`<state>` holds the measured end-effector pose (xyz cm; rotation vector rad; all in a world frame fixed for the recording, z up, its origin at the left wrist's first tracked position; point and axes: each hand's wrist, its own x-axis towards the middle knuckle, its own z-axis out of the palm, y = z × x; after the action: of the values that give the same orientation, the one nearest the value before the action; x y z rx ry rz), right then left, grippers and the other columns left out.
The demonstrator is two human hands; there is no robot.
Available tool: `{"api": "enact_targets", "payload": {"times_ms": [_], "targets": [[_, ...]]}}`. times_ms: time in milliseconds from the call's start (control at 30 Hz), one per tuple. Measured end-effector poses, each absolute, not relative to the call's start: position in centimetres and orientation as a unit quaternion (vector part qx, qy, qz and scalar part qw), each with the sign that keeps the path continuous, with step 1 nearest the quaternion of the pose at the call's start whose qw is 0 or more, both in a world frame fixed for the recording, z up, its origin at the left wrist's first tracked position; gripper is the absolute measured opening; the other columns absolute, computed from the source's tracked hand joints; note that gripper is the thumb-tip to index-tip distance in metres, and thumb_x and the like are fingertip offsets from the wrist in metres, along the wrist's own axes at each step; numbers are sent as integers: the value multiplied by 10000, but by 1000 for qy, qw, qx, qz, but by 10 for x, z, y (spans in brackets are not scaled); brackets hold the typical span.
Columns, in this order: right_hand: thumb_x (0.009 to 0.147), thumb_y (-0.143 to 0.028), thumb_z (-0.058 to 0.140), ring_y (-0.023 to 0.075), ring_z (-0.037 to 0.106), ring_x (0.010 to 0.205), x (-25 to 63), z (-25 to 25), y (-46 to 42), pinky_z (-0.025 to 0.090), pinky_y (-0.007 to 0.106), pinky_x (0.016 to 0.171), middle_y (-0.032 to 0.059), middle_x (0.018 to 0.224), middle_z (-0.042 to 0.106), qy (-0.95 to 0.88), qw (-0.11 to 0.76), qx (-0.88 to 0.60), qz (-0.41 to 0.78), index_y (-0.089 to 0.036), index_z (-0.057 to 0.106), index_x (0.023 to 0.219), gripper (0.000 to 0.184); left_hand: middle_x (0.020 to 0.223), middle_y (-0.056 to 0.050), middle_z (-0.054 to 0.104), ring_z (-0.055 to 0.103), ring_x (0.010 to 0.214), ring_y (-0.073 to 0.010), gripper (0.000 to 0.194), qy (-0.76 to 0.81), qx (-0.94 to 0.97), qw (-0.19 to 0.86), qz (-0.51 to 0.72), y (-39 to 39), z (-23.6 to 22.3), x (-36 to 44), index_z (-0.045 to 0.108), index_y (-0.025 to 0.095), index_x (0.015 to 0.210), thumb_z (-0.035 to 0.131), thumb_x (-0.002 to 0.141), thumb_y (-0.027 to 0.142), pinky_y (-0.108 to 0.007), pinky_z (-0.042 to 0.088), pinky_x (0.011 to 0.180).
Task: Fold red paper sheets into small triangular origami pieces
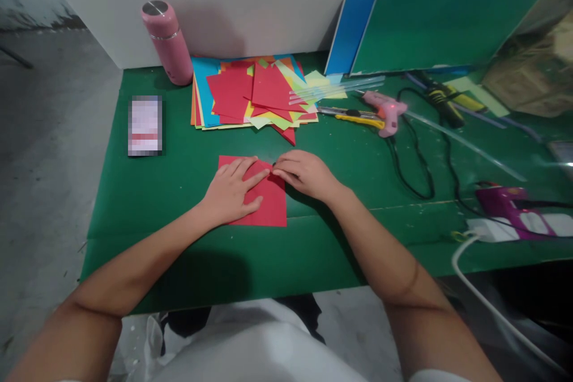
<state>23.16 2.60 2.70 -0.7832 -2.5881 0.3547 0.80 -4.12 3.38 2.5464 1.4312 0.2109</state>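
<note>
Head view, worktable: a green tabletop [147, 203] set against a pale upright board [277, 0], seen from above the seated person's lap.
Red sheet: a red paper sheet [274, 210] lying flat on the tabletop near its front edge, directly before the person, under both hands.
Left hand: the left hand [233, 190] rests palm down across the sheet, fingers spread and extended, pressing on it and grasping nothing.
Right hand: the right hand [305, 173] is at the sheet's far right corner, fingertips drawn together; a small dark spot shows there, and from here I cannot tell whether they pinch the paper, something else or nothing.
Paper pile: a stack of coloured paper [233, 86] beyond the hands, with loose red pieces on top.
Left side: a pink bottle [170, 48] stands beside the pile; nearer lies a pixelated rectangular item [144, 125].
Tools: clear sticks [340, 89] overlap the pile's right edge; a yellow utility knife [358, 117] lies just beside a pink glue gun [387, 108].
Far right: a tool with black-and-yellow handles [441, 101]; nearer, white plugs [492, 230] beside a purple item [498, 203], partly blurred.
</note>
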Motion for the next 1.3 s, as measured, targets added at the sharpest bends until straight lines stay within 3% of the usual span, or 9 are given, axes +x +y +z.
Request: {"api": "enact_targets", "payload": {"times_ms": [133,233,367,633,867,967,1067,1300], "targets": [[977,-183,373,226,583,850,222,23,24,456,333,738,131,931,680,-928,166,-317,103,-135,681,1150,357,1509,-135,392,394,1349,-336,536,481,867,103,78,-41,32,7,496,258,1416,511,911,438,-510,357,1065],[952,-141,365,224,539,794,219,22,24,414,324,685,133,886,644,-934,131,-322,82,-118,666,1203,392,1502,-138,400,398,1346,-329,532,476,870,100,80,-40,32,7,502,252,1410,508,914,443,-504,359,1068],[937,-132,374,213,514,758,224,28,26,382,316,653,118,844,627,-941,114,-311,64,-143,710,1151,398,1502,-139,399,395,1346,-324,534,476,870,100,79,-40,33,7,504,245,1410,509,912,438,-494,363,1067],[829,-39,415,206,598,807,250,42,28,442,314,711,94,874,699,-944,117,-295,92,-188,777,965,415,1501,-145,405,415,1322,-356,547,479,869,96,78,-41,35,8,492,248,1425,518,907,421,-517,362,1054],[842,-116,458,212,609,798,245,34,21,456,329,740,72,811,683,-903,202,-354,134,-183,711,827,263,1515,-130,386,409,1334,-336,545,483,867,94,78,-42,33,8,485,267,1425,518,904,423,-508,353,1062],[885,-283,543,213,567,755,232,30,18,427,329,701,72,790,644,-879,206,-404,149,-178,657,906,156,1518,-133,382,401,1339,-340,547,482,867,97,81,-42,33,7,475,262,1429,510,907,422,-519,350,1064],[850,-432,632,216,529,763,223,26,16,378,317,669,76,834,619,-873,179,-428,152,-184,600,917,259,1512,-138,393,405,1334,-347,539,479,867,105,90,-42,33,7,486,238,1412,508,903,414,-529,354,1061],[825,-276,637,162,486,658,216,24,12,334,280,629,11,720,579,-837,220,-446,230,-204,549,818,113,1467,-171,453,423,1339,-312,580,478,853,143,154,-41,32,6,446,118,1372,533,880,413,-484,345,1107]]}}
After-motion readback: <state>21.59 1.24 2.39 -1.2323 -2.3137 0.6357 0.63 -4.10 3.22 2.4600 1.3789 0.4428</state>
